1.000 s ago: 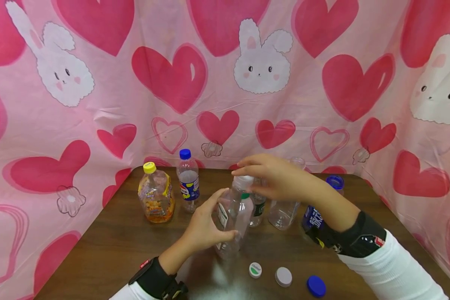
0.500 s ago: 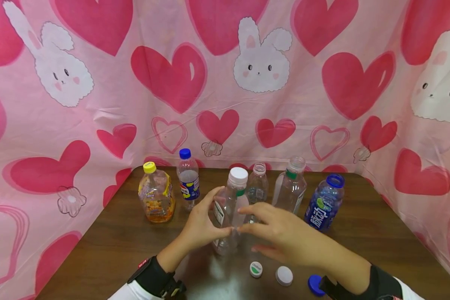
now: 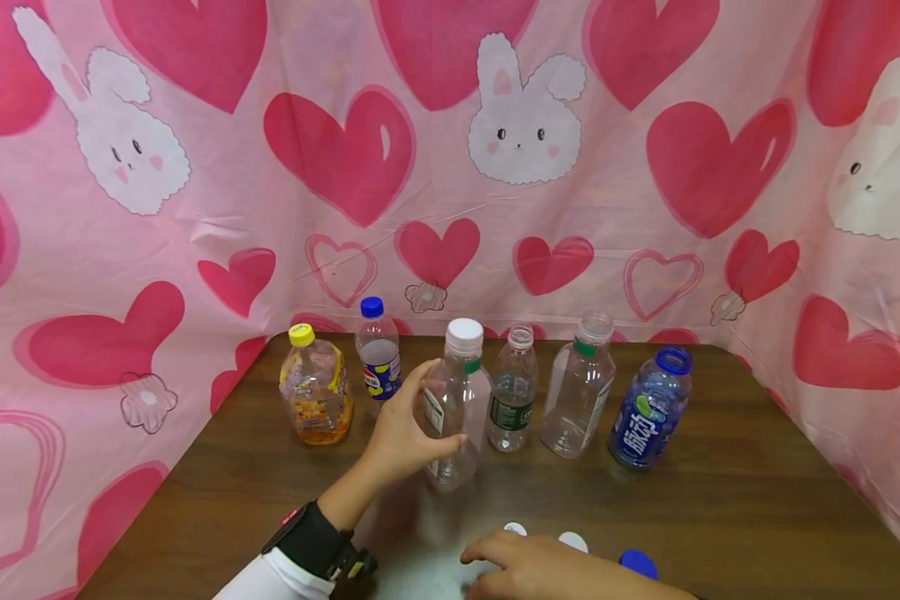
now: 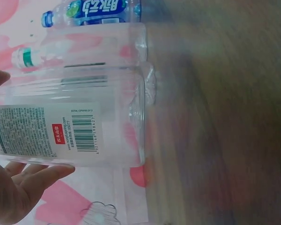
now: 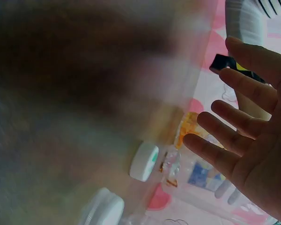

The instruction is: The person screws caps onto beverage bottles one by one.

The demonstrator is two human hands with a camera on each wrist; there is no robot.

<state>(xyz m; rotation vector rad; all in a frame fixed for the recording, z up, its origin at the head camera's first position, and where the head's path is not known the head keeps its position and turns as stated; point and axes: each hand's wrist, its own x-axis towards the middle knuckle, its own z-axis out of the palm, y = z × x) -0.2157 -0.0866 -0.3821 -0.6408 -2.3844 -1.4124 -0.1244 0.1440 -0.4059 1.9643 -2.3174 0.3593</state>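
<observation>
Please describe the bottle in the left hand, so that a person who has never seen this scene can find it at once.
Before the pink, heart-patterned backdrop stands a dark wooden table. There, between the blue-capped bottle and the uncapped, green-labelled bottle, the left hand holds a clear bottle. Its white cap sets it apart: no other bottle here wears one.

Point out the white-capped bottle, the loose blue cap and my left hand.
White-capped bottle (image 3: 468,404): head view, clear body.
Loose blue cap (image 3: 638,564): head view, middle of visible surface.
Left hand (image 3: 402,433): head view, back of hand.
</observation>
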